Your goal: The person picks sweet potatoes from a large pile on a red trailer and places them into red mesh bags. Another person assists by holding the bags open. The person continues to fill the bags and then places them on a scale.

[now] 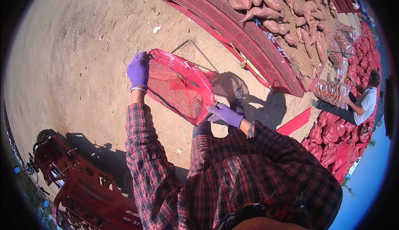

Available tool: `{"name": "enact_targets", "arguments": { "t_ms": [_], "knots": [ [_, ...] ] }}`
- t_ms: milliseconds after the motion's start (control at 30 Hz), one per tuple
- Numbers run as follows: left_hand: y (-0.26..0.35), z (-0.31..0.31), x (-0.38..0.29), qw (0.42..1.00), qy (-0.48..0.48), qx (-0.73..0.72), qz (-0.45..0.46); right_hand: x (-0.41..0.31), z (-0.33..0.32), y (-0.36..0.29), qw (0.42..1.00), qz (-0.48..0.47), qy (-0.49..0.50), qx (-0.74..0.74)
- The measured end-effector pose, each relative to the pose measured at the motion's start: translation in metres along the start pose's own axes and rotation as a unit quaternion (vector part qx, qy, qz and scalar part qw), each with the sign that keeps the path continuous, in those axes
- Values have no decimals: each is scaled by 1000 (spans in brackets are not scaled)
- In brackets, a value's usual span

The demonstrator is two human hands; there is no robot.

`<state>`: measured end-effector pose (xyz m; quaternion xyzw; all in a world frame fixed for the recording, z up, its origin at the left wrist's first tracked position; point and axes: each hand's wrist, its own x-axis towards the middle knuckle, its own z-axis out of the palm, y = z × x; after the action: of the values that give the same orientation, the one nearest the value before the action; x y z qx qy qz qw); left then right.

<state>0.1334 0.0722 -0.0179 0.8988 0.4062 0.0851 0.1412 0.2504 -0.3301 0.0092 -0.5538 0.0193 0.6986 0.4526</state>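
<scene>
A red mesh bag [173, 83] is stretched between my gloved hands, its mouth spread. My left hand [138, 71], in a purple glove, grips the bag's far left corner. In a matching glove, my right hand [225, 115] pinches the near right corner, where a small dark piece shows by the fingers. A rounded shape shows through the mesh near the bag's lower end; I cannot tell what it is. Behind the bag, a thin metal frame [202, 53] stands on the dirt ground, partly hidden by it.
Sweet potatoes [271, 2] are heaped on a red-sided truck bed [215, 15] ahead to the right. At right, a person [363, 102] sits holding a clear bag of sweet potatoes [332, 92] beside filled red bags [327, 136]. A red vehicle [90, 186] stands at lower left.
</scene>
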Motion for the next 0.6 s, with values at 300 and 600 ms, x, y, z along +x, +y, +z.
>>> {"name": "enact_targets", "arguments": {
  "t_ms": [300, 600],
  "knots": [
    [-19, -43, 44, 994, 107, -7, 13, 23, 27, -47, 996, -78, 32, -6],
    [-27, -45, 125, 995, 96, -23, -25, 82, -1, -148, 982, -138, 16, -125]
  ]
}}
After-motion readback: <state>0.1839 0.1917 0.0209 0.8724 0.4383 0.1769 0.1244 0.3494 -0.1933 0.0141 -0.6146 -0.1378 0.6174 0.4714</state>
